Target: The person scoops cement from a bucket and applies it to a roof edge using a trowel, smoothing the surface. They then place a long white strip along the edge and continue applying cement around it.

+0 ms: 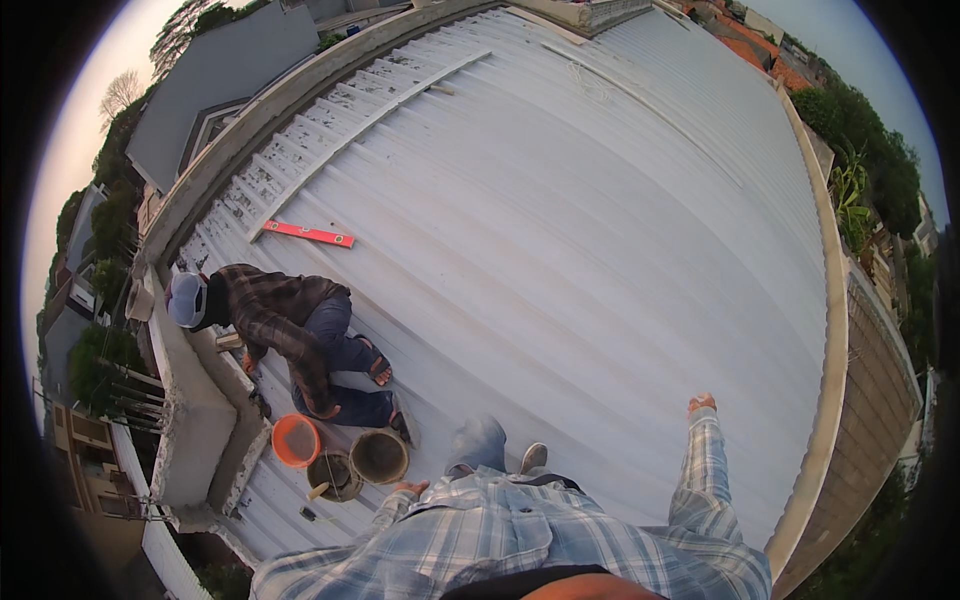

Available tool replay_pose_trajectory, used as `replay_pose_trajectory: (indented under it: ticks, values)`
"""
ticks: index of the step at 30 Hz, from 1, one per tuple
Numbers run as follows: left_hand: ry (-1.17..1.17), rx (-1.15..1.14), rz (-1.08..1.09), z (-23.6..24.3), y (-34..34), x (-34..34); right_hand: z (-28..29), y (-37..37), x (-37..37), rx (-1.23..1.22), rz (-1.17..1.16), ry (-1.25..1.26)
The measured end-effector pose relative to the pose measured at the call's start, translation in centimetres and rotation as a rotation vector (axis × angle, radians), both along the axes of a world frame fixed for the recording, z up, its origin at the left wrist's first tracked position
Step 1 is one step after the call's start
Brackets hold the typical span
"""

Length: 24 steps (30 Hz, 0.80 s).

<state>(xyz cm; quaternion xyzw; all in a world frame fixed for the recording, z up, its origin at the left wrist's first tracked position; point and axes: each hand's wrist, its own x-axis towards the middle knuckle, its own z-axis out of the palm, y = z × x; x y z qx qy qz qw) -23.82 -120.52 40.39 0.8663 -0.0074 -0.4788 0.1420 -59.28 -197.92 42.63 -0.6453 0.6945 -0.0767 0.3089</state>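
Holding left hand low at the near left of the ribbed roof, just off the near right side of the grey bucket. Showing fingers loosely extended there, with nothing seen in them. Holding right hand out at the right above the roof, with fingers apparently curled; too small to judge how tightly, or around what if anything. Can see the dark bucket just left of the grey one, then the orange bucket. Beyond, can see a crouched co-worker and, farther, a red level by a pale strip.
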Motion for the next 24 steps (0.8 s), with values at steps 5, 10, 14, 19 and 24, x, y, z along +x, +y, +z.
replay_pose_trajectory:
  ticks: [5, 10, 14, 19, 24]
  values:
    - [-0.078, -0.088, 0.122, 7.7, -8.1, 4.0, 6.3, -1.3, 29.2, 0.067, 0.298, -0.234]
    - [0.179, -0.358, 0.68, -1.3, -4.9, 11.1, 8.3, 6.4, 43.8, 0.47, 0.882, -0.063]
    - [0.036, -0.04, 0.595, -3.5, -5.8, 16.8, 10.4, 3.7, 43.8, 0.631, 0.597, -0.026]
    - [-0.099, -0.161, 0.62, 1.2, -13.2, 28.9, 11.7, -7.0, 34.8, 0.524, -0.019, -0.195]
    - [-0.011, -0.105, 0.485, 7.4, -23.5, 42.7, 12.2, -9.2, 27.9, 0.773, -0.332, -0.38]
